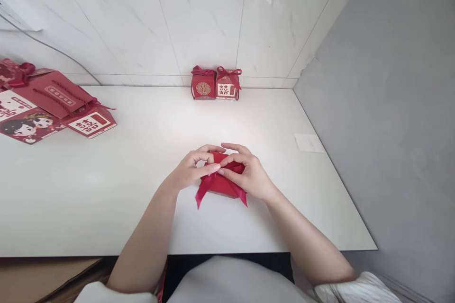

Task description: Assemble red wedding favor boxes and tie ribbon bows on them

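A small red gift box (224, 186) stands on the white table in front of me, partly covered by my hands. Dark red ribbon (203, 192) lies over its top, and two loose tails hang down its near side. With thumb and fingers, my left hand (194, 166) pinches the ribbon at the middle of the top. My right hand (247, 170) pinches it there too, from the right, so the thumbs nearly meet. The exact shape of the ribbon between the fingertips is hidden.
Two red boxes with bows, a left one (203, 86) and a right one (228, 86), stand against the tiled wall. At the left are red gift bags (59, 94) and another box (91, 124). A white paper slip (308, 143) lies near the grey partition (391, 104).
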{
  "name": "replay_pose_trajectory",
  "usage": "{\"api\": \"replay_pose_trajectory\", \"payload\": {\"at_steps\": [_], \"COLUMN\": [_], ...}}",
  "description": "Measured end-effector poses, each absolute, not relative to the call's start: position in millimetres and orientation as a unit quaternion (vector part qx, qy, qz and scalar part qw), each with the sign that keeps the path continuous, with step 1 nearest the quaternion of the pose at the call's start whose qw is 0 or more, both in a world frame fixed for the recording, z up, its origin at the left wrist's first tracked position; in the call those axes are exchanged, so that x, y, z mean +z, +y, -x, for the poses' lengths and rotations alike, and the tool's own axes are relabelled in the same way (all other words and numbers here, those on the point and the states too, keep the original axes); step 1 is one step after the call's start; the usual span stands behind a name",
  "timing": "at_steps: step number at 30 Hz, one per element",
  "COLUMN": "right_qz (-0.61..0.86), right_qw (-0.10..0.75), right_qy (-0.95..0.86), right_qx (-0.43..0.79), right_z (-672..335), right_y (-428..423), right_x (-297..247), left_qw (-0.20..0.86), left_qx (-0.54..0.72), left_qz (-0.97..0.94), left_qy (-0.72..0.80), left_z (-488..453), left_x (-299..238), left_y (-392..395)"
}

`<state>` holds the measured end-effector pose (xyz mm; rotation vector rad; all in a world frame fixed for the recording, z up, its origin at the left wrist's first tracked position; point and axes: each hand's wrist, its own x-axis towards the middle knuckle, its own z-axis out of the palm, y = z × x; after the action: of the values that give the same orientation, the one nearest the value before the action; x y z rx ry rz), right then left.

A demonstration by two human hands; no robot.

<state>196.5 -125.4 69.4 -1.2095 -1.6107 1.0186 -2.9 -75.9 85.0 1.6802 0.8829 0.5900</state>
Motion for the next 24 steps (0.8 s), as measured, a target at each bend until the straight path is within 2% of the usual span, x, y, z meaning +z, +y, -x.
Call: {"api": "replay_pose_trajectory", "payload": {"at_steps": [5, 24], "right_qz": [0.503, 0.501], "right_qw": [0.435, 0.44], "right_qy": [-0.622, -0.623], "right_qx": [0.412, 0.409], "right_z": [-192.6, -189.8], "right_y": [-124.4, -122.1], "right_x": [68.1, 61.6], "left_qw": [0.545, 0.698], "left_qx": [0.262, 0.244], "left_qz": [-0.697, -0.572], "left_qy": [0.386, 0.356], "left_z": [3.2, 3.9], "left_x": [80.3, 75.3], "left_y": [-73.9, -66.1]}}
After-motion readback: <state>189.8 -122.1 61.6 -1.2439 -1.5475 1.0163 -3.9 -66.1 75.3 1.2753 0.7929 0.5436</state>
